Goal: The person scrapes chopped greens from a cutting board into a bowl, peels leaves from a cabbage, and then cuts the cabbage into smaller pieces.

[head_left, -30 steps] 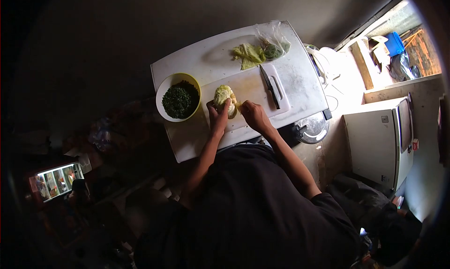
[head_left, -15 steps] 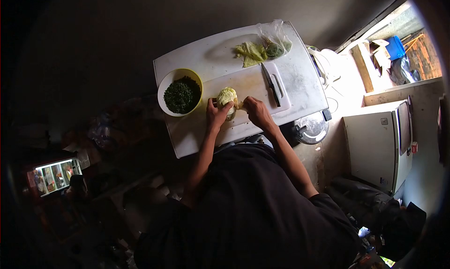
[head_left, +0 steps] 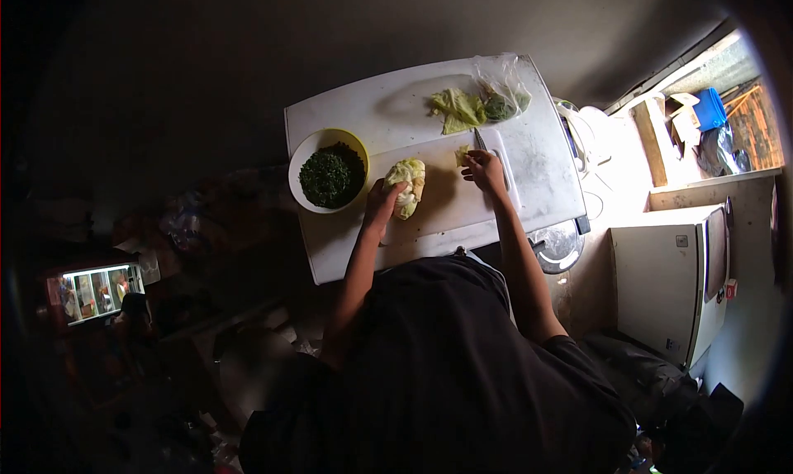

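Note:
My left hand (head_left: 382, 203) is closed round a pale green cabbage head (head_left: 406, 185) over the white cutting board (head_left: 438, 209). To its right, my right hand (head_left: 484, 171) pinches a small yellowish leaf piece (head_left: 462, 155) above the board. Part of the knife (head_left: 479, 138) shows just beyond my right hand, and the rest is hidden by it. Left of the board stands a white and yellow bowl (head_left: 297, 170) with chopped dark greens (head_left: 332, 175).
Loose leaves (head_left: 457, 109) and a clear plastic bag (head_left: 504, 81) with something green lie at the far side of the white table (head_left: 330, 110). A round lidded pot (head_left: 557, 247) is beside the table's right edge. A small fridge (head_left: 661, 276) stands farther right.
My right hand has moved away from the cabbage to the right, over the knife, with a torn leaf piece in its fingers. My left hand still holds the cabbage. The whole view has shifted slightly.

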`<state>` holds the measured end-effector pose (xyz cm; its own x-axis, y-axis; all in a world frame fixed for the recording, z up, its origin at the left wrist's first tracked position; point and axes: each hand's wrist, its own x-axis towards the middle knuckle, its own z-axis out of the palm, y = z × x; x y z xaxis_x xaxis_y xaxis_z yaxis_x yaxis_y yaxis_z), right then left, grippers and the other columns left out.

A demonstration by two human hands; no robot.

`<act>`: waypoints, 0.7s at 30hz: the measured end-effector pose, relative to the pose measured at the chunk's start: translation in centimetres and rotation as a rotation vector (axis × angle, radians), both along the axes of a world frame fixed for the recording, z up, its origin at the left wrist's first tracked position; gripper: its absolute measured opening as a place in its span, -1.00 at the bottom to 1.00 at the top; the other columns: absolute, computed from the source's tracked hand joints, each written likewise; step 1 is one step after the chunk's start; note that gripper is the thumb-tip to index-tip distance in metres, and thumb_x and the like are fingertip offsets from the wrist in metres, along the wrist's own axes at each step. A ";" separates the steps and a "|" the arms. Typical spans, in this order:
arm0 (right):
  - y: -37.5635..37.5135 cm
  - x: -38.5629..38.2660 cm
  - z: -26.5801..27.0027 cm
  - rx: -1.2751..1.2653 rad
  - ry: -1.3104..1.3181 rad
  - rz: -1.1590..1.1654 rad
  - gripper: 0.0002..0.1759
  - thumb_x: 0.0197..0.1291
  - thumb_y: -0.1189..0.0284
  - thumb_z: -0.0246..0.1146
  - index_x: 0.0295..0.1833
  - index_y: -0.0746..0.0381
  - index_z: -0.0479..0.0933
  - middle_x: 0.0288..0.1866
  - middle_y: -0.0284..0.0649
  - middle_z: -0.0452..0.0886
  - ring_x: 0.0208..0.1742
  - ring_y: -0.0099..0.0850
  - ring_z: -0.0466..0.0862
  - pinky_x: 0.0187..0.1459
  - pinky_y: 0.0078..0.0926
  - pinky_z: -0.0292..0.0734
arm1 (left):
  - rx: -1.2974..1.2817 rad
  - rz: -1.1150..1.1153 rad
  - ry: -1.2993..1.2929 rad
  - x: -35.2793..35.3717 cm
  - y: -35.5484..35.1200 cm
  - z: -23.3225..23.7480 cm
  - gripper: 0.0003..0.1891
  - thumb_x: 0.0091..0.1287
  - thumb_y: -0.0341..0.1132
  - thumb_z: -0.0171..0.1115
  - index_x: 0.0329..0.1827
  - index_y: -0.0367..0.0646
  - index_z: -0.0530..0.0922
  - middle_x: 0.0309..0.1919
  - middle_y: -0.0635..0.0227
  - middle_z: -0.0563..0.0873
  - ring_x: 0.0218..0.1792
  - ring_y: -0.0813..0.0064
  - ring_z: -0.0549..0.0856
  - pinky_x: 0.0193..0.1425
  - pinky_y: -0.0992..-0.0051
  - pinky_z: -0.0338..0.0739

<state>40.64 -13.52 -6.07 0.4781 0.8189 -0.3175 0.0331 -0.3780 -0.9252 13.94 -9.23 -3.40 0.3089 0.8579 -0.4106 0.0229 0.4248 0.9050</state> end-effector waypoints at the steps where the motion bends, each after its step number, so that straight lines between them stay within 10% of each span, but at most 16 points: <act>1: 0.9 0.5 -0.5 0.036 0.087 -0.006 -0.67 0.39 0.39 0.25 0.12 0.39 0.54 -0.21 -0.12 0.74 -0.34 -0.37 0.76 -0.32 -0.46 0.71 | 0.029 -0.026 0.028 0.1 0.4 0.0 -0.46 0.20 -0.08 0.43 0.11 -0.28 0.57 -0.05 0.23 0.71 -0.05 0.42 0.70 0.10 0.41 0.56; 8: 5.4 2.0 -0.4 0.151 0.273 -0.046 -0.57 0.41 0.46 0.18 0.32 0.39 0.39 0.03 -0.04 0.68 -0.28 -0.30 0.77 -0.25 -0.40 0.72 | 0.227 0.052 0.351 2.3 0.6 1.3 -0.28 0.08 0.02 0.52 0.14 -0.34 0.50 -0.01 0.08 0.70 0.01 0.22 0.69 0.15 0.29 0.54; 16: -0.6 1.6 0.5 -0.009 -0.698 -0.047 -0.74 0.21 0.40 0.29 -0.01 0.27 0.65 -0.22 -0.05 0.74 -0.22 -0.11 0.77 -0.22 -0.25 0.64 | 0.470 -0.030 0.568 3.3 0.3 -3.2 -0.15 0.13 0.03 0.46 0.24 -0.40 0.20 0.03 -0.20 0.57 0.03 -0.07 0.63 0.09 0.12 0.50; 21: -5.0 0.3 -0.5 -0.130 -0.899 -0.028 -0.55 0.10 0.39 0.38 0.12 0.16 0.48 -0.05 0.01 0.52 0.04 0.05 0.50 0.02 -0.04 0.45 | 0.503 -0.161 0.736 4.0 -0.9 -0.6 -0.05 0.18 0.12 0.40 0.29 -0.51 0.11 0.06 -0.34 0.51 0.06 -0.19 0.58 0.15 0.09 0.47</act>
